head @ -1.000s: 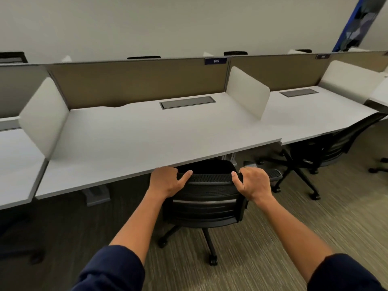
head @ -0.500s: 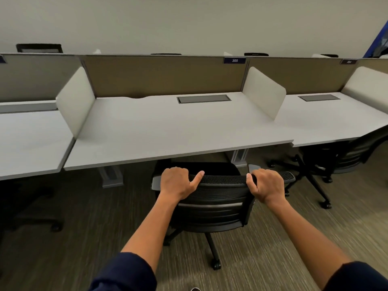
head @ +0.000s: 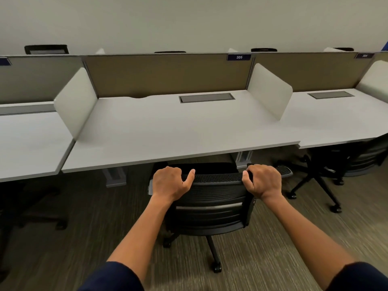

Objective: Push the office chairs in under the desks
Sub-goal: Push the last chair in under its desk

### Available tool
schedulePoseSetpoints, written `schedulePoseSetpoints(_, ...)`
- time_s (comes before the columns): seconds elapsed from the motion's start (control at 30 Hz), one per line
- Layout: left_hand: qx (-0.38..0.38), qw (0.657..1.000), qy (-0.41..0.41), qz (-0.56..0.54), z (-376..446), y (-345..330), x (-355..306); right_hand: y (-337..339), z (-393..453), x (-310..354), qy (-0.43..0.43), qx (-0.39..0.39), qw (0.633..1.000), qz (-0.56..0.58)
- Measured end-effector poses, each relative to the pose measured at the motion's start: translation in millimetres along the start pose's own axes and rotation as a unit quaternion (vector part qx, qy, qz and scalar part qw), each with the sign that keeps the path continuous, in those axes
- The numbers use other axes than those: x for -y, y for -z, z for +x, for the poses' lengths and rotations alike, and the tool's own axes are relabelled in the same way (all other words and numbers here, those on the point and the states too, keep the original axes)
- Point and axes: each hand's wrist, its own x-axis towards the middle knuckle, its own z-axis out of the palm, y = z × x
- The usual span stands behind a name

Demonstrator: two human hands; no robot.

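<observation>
A black mesh office chair stands in front of me with its back toward me. Its seat lies partly under the front edge of the white desk marked 305. My left hand grips the top left of the backrest, thumb stretched along the rim. On the top right corner my right hand is closed over the same rim. The chair's wheeled base shows below the backrest on the carpet.
Another black chair is tucked under the right-hand desk, its legs reaching out over the carpet. A third desk stands at left with a dark chair base below it. White side dividers and a tan back panel separate the desks.
The view has swung to the right and pulled back a little, so the left desk shows more. Both hands keep their grip on the backrest, and the chair stays partly under the desk edge.
</observation>
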Motion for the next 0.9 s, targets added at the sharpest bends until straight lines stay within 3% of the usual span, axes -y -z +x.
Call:
schedulePoseSetpoints(0.47,0.009,0.998,0.055,0.031,61.4,-23.8,-18.6,-45.4,73.7,-38.5,0.014,0.051,0.998,0.037)
schedulePoseSetpoints(0.9,0.001,0.997,0.079,0.016,124.1,-35.1,19.1,-80.4,132.8,-19.1,0.021,0.068,0.995,0.066)
